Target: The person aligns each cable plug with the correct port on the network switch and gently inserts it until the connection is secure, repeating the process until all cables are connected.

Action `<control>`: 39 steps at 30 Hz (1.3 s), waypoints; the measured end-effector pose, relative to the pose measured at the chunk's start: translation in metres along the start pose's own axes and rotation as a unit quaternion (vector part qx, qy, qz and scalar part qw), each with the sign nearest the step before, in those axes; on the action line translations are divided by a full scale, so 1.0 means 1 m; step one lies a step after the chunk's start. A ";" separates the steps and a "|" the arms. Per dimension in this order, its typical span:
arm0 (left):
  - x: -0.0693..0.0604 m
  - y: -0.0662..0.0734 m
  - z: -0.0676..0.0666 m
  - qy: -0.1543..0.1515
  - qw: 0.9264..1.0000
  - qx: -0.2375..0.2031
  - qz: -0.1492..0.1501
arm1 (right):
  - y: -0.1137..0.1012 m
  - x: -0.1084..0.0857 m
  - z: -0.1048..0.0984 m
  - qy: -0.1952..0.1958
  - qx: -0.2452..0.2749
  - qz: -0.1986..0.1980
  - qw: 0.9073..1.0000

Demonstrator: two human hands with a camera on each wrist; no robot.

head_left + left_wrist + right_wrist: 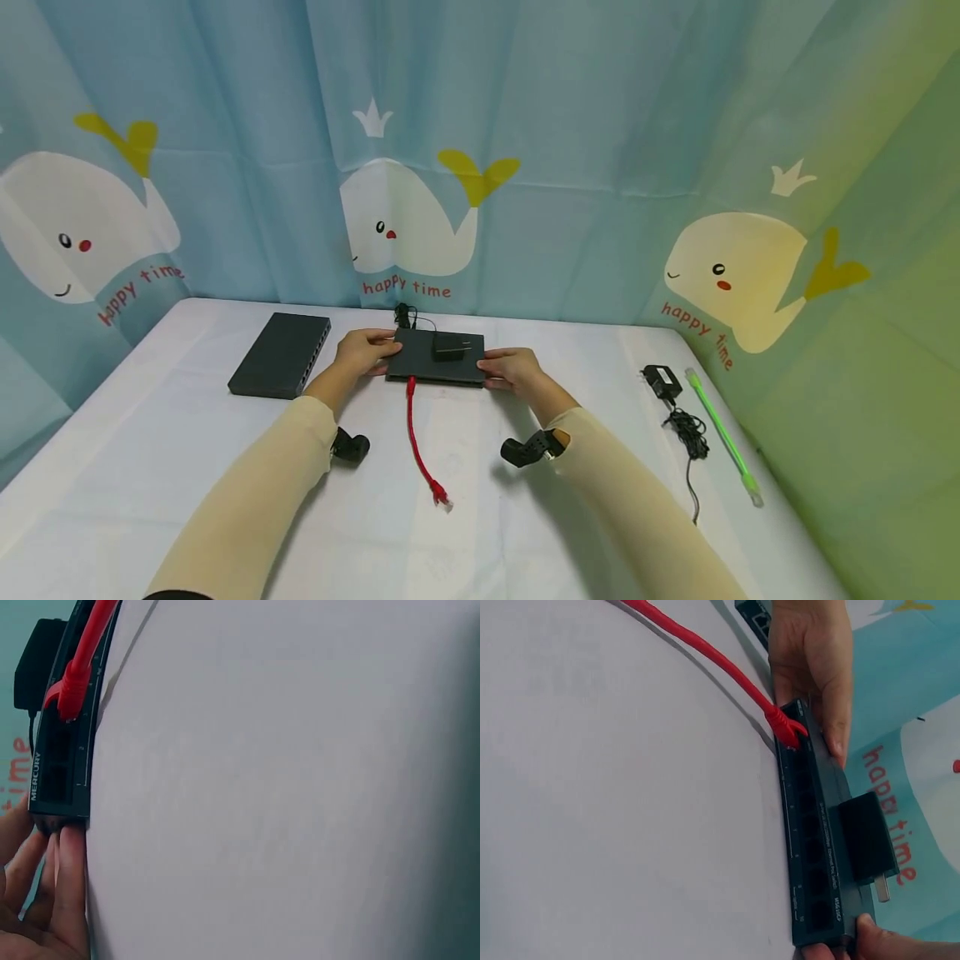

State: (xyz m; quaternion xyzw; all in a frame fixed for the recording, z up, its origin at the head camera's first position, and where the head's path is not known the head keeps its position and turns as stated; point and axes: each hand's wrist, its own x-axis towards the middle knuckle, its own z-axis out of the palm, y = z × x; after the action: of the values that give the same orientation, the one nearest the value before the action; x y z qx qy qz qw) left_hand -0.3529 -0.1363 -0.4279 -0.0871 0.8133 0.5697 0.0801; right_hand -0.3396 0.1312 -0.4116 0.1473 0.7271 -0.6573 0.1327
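Note:
A black network switch point(408, 357) with a row of ports lies between my two hands near the table's back edge. My left hand point(363, 351) grips its left end, thumb on top and fingers against the end and underside. At the opposite end my right hand point(513, 370) pinches it the same way. A black power adapter point(448, 347) sits on top of the switch, prongs pointing right. One end of a red network cable point(705, 649) is plugged into a front port near the left end. Its other plug point(442, 498) lies loose on the table.
A larger black switch point(281, 357) lies at the back left. On the right are another power adapter point(663, 382) with a bundled cord point(690, 432) and a straight green strip point(723, 437) with clear ends. A printed curtain point(570, 242) hangs behind the white table point(570, 550).

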 end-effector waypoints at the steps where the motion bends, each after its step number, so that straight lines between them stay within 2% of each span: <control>1: 0.000 0.000 -0.003 -0.003 1.000 0.000 -0.004 | 0.000 0.000 0.003 0.000 0.000 -0.001 1.000; 10: -0.005 0.003 -0.027 -0.033 0.999 -0.005 -0.043 | -0.002 -0.003 0.025 -0.003 -0.007 0.003 1.000; 14: -0.008 0.005 -0.033 -0.032 0.998 -0.006 -0.059 | -0.002 -0.002 0.031 0.002 -0.016 0.005 1.000; 18: -0.008 0.005 -0.037 -0.023 0.997 0.013 -0.073 | -0.003 0.000 0.038 0.001 -0.018 0.004 1.000; 23: -0.008 0.007 -0.041 -0.004 0.997 0.036 -0.073 | -0.004 0.000 0.045 -0.007 -0.016 0.000 1.000; 29: -0.005 0.010 -0.045 0.014 0.995 0.044 -0.085 | -0.005 -0.001 0.053 -0.006 -0.009 -0.002 1.000; 39: -0.001 0.008 -0.049 0.040 0.992 0.071 -0.094 | -0.004 -0.004 0.065 -0.011 -0.002 -0.010 1.000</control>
State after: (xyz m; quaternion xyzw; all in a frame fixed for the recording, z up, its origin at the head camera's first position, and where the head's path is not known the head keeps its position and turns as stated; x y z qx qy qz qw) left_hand -0.3557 -0.1797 -0.4037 -0.1801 0.8426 0.4961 0.1071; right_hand -0.3380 0.0661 -0.4129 0.1329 0.7280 -0.6590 0.1344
